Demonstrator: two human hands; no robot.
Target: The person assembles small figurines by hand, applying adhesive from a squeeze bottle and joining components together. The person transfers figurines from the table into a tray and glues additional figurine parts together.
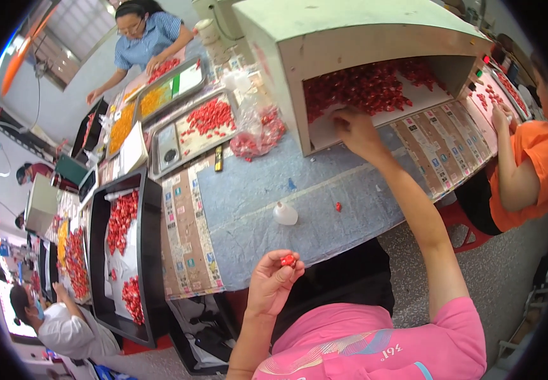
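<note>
My left hand (pixel 276 282) is raised just off the near table edge and closed on a small shiny red piece (pixel 288 260), pinched between thumb and fingers. With the arm stretched far forward, my right hand (pixel 356 132) reaches into the open front of a pale box-shaped cabinet (pixel 375 44). Its fingers are curled together over the white floor; anything between the fingertips is hidden. Beside and behind that hand lies a heap of glossy red pieces (pixel 363 88). Between my hands, a small translucent squeeze bottle (pixel 285 213) and a single red piece (pixel 338 206) rest on the blue table cover (pixel 242 196).
Left of the table stands a black tray (pixel 152 253) with red pieces. Metal trays (pixel 155 161) and a plastic bag of red pieces (pixel 258 134) lie beyond, near a yellow-black lighter-like item (pixel 219 159). Co-workers sit at far left, lower left and right, one in an orange shirt (pixel 527 171).
</note>
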